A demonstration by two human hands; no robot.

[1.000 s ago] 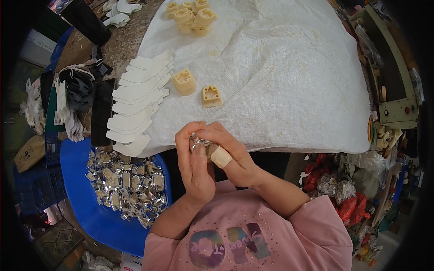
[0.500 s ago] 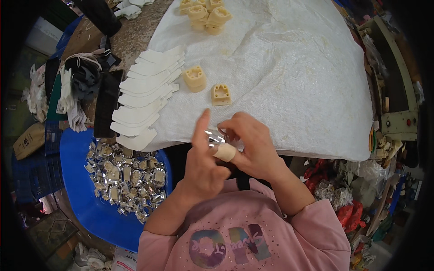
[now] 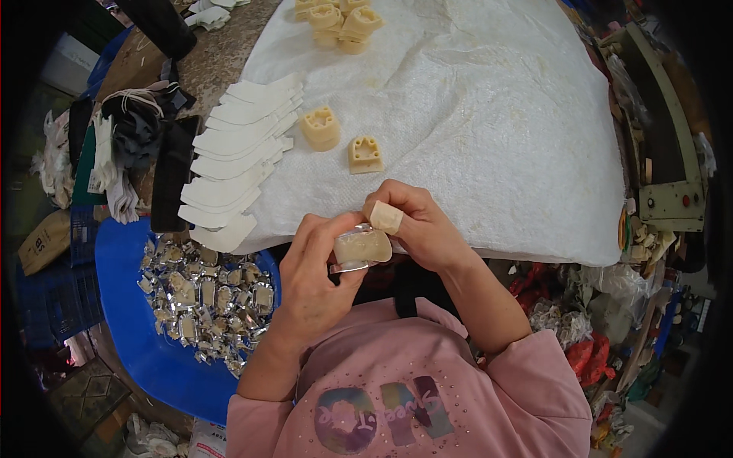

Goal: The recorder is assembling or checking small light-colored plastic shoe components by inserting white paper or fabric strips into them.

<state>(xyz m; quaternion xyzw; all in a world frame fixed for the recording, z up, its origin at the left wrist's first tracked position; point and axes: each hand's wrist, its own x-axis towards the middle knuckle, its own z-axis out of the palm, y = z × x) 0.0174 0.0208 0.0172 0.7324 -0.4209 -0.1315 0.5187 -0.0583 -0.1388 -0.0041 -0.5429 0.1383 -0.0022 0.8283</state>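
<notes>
My left hand grips a silver-wrapped shoe heel between thumb and fingers, its beige face turned up and shiny silver covering around its rim. My right hand is closed at the heel's upper right edge, fingertips pinching there; what exactly they pinch is partly hidden. Beige tape wraps the right thumb. Just beyond the hands on the white sheet stand a bare cream heel and, left of it, a stack of cream heels. Curved white pieces lie overlapped in a row to the left.
A blue basin of silver-wrapped heels stands low on my left. More cream heels are stacked at the far side of the white-covered table. Gloves hang at the left. A metal machine frame stands at the right.
The heel has turned so its beige face shows. My left hand has shifted left and closed around it, and my right fingers have moved to its upper edge.
</notes>
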